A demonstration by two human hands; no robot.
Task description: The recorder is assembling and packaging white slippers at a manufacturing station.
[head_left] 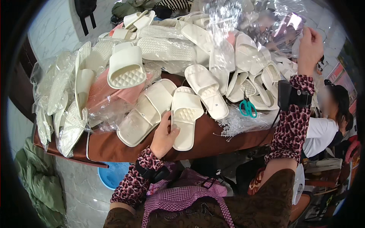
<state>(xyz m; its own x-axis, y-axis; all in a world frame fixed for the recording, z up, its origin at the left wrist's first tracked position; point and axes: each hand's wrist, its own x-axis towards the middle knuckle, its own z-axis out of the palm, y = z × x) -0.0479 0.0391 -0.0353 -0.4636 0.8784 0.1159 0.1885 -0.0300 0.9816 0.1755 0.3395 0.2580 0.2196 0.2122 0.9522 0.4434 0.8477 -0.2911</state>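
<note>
My left hand point(164, 137) is closed on the left edge of a cream slide slipper point(185, 131), its thumb lying across the sole. Against that slipper on the left rests another cream slipper point(138, 121), and a third cream slipper point(207, 91) lies just to the right. Raised at the far right, my right hand point(310, 47) pinches a transparent plastic bag point(262, 24). The bag spreads over the back of the pile, shiny and crumpled. Teal-handled scissors point(248, 108) lie among the slippers, on a bundle of thin white plastic ties point(243, 123).
Bagged cream slippers point(72, 91) and bagged pink slippers point(114, 91) crowd the left of the brown-covered table point(213, 136). A blue basin point(114, 175) stands on the floor below. Another person point(323, 129) in white sits at the right. Green cloth point(40, 178) lies at left.
</note>
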